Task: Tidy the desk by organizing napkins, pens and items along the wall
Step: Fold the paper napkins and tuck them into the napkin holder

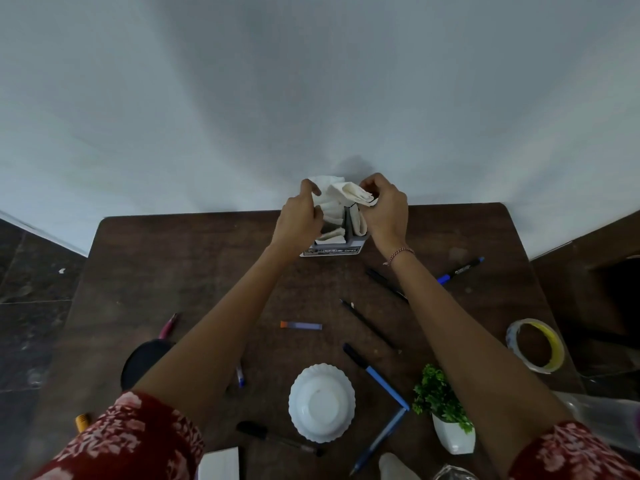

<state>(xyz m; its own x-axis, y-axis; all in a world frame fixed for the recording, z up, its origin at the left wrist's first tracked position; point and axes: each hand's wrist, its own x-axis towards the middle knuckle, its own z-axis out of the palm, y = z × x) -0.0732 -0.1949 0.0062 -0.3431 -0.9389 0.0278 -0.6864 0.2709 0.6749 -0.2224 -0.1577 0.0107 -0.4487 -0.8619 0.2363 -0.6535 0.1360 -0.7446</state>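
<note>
left hand [300, 213], right hand [385, 210]: each pinching an end of the napkins [337, 195] | wad spans sideways, directly above the holder [332, 244] | both hands equally near

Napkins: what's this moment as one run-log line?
left hand: grips napkins | right hand: grips napkins | holder: by wall | pens: loose on desk

Both arms stretched forward; left hand [299, 216] and right hand [384, 209] close together, both curled (pinching napkins [341, 197]).
</note>
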